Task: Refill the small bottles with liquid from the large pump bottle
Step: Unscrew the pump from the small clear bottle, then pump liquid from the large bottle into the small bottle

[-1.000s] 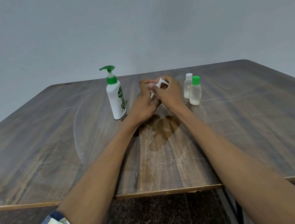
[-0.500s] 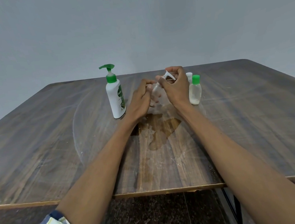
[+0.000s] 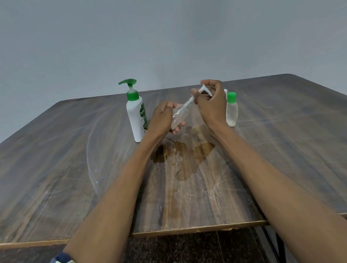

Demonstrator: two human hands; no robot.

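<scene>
Counter: scuffed wood-grain laminate, wet stain at centre. White pump bottle, green head, upright. Just right of it: left hand grips tilted clear plastic small bottle; right hand pinches its white cap. Beyond: green-capped bottle, upright.

On the table, pump bottle stands left of hands, capped bottle right.

A dark wood-grain desk fills the middle, a brown wet stain at its centre. Grey wall at twelve o'clock; dark speckled floor at six.
</scene>
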